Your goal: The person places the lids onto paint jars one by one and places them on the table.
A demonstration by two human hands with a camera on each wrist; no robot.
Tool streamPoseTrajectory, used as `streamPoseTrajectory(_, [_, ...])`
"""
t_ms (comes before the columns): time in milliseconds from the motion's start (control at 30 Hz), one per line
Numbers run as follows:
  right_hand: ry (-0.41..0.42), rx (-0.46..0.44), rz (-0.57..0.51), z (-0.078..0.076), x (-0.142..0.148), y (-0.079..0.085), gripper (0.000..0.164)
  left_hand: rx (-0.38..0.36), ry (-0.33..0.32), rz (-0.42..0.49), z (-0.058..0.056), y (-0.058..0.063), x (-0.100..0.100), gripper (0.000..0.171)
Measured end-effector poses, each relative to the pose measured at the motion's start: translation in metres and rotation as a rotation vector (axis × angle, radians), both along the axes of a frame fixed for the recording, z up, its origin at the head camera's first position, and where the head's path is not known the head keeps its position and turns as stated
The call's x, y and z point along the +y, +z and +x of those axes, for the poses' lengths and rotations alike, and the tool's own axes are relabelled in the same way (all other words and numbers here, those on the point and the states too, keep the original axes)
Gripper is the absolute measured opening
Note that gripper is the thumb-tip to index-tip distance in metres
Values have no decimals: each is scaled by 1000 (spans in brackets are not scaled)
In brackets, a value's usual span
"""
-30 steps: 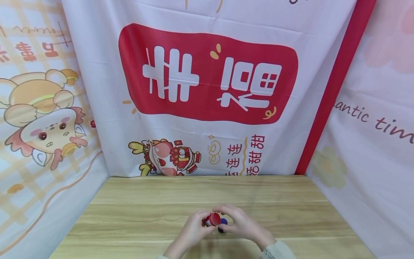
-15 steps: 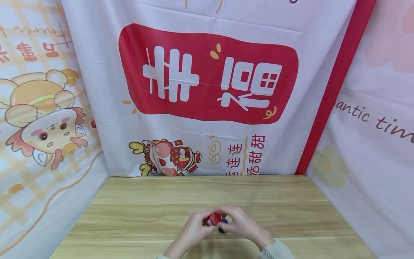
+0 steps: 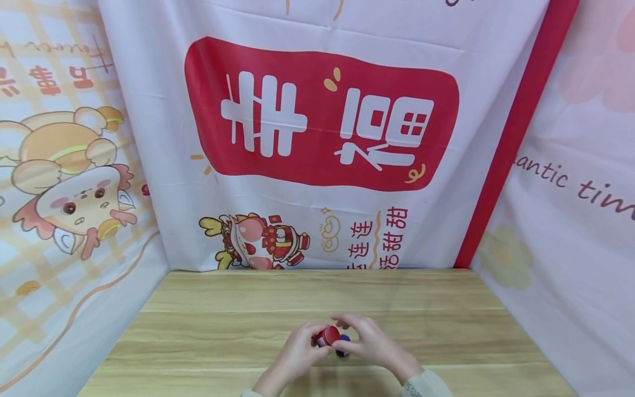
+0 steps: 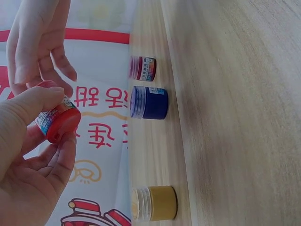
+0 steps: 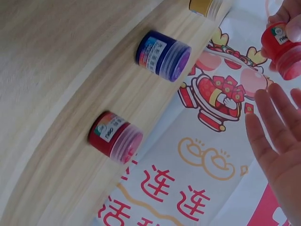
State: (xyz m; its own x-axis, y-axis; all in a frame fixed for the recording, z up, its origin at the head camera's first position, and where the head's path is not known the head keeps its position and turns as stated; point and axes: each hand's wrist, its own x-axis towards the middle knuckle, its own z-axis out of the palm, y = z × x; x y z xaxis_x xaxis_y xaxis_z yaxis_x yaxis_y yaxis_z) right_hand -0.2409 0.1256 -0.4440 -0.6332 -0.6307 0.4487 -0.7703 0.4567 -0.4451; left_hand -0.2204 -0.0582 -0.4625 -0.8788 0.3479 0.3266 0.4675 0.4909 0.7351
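Note:
My left hand (image 3: 299, 344) grips a small red paint jar (image 3: 327, 336) above the table, thumb on one side and fingers curled on the other. The jar is tilted, its clear-rimmed lid towards my right hand (image 3: 369, 342). That hand stays close to the lid with fingers spread and loosely bent. In the right wrist view its fingers (image 5: 270, 115) lie just below the lid of the jar (image 5: 277, 42). A dark blue paint jar (image 4: 150, 102) stands upright on the table, partly hidden by the right hand in the head view.
A dark red paint jar (image 5: 109, 134) and a yellow paint jar (image 4: 162, 203) stand on the wood-grain table (image 3: 223, 320), one to each side of the blue jar. Printed cloth (image 3: 317, 231) hangs behind the table and at both sides.
The right hand's fingers closed in around the lid half a second ago and now have spread slightly away. The left hand keeps its grip on the red paint jar, almost unmoved.

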Motion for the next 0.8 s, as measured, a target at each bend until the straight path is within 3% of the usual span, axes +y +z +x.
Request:
streamPoseTrajectory(233, [117,134,-3,-1,-1,0,45,20,-8,3,-1,0,-1,25])
streamPoseTrajectory(367, [122,152,7,-1,-3,-1,45,10,-15,13,-1,0,-1,22])
streamPoseTrajectory(567, [110,157,7,-1,-4,-1,42,-9,-8,14,0,1,-1,26])
streamPoseTrajectory(800, [95,81,-17,0,-4,0,35,-18,-3,1,-1,0,-1,31])
